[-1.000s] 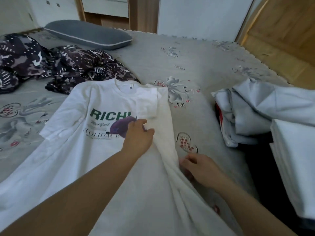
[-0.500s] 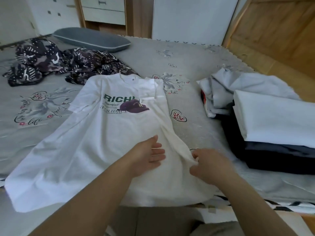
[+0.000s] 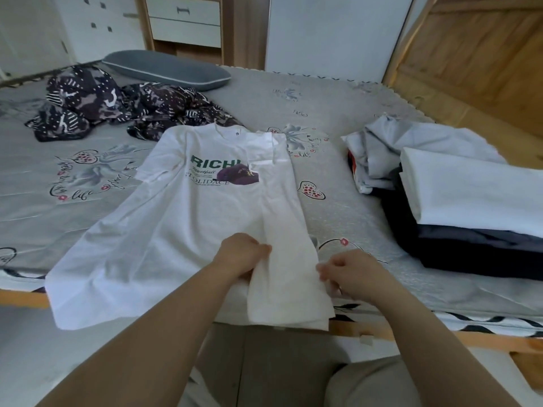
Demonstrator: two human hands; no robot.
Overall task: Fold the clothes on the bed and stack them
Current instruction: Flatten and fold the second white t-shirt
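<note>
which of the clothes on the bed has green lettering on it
The white t-shirt spread flat under both hands, printed "RICH" in green. The folded stack at right and the dark patterned heap show no lettering.

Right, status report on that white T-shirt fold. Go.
Left hand and right hand both grip the folded-in right panel. White T-shirt lies flat, left side unfolded. Nothing in the way; folded stack sits apart.
</note>
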